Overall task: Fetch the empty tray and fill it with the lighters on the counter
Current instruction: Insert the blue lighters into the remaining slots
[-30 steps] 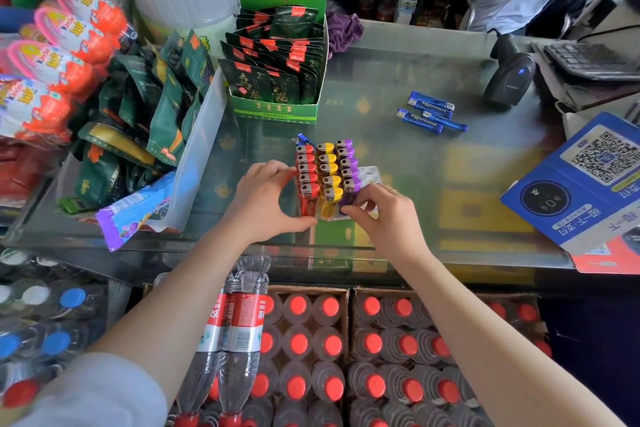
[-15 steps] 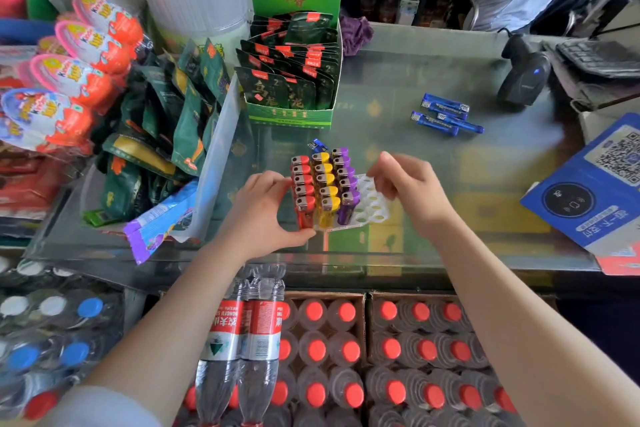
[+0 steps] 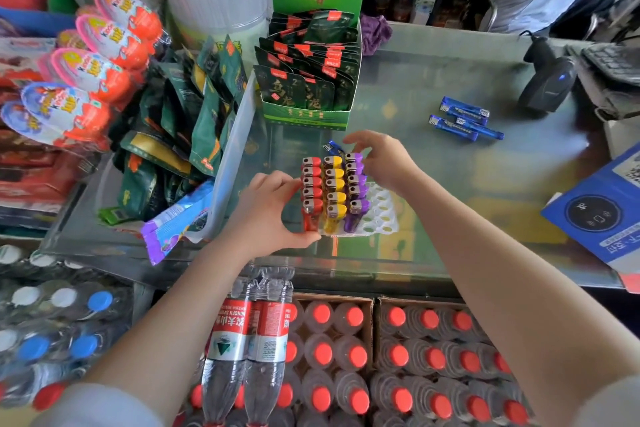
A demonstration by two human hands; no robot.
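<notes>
Counter (image 3: 433,87): glass top bearing the whole scene, with stock crowded along its left side.
Green box (image 3: 304,113): display carton of sachets, standing just behind the tray.
Tray (image 3: 379,215): white plastic holder with rows of round sockets, resting on the counter near its front edge, between the two hands.
Left hand (image 3: 266,211): curled against the tray's left side, thumb along the front edge and fingertips touching the red row; the fingers are closed on the tray to steady it.
Right hand (image 3: 384,159): poised above the far end of the purple row, fingers spread and curved, with nothing visibly held.
Filled rows: three rows of upright lighters, red (image 3: 311,184), yellow (image 3: 334,185) and purple (image 3: 356,184), occupy the tray's left part.
Empty sockets: the columns on the tray's right side are vacant.
Loose blue lighters (image 3: 464,120): three lie flat on the counter, well apart from the tray toward the far right.
Stray blue lighter (image 3: 333,148): one more lies just behind the tray, partly hidden by the right hand.
Progress: the tray is fetched and judged somewhat over half filled; the blue lighters remain to be seated in the vacant sockets.
</notes>
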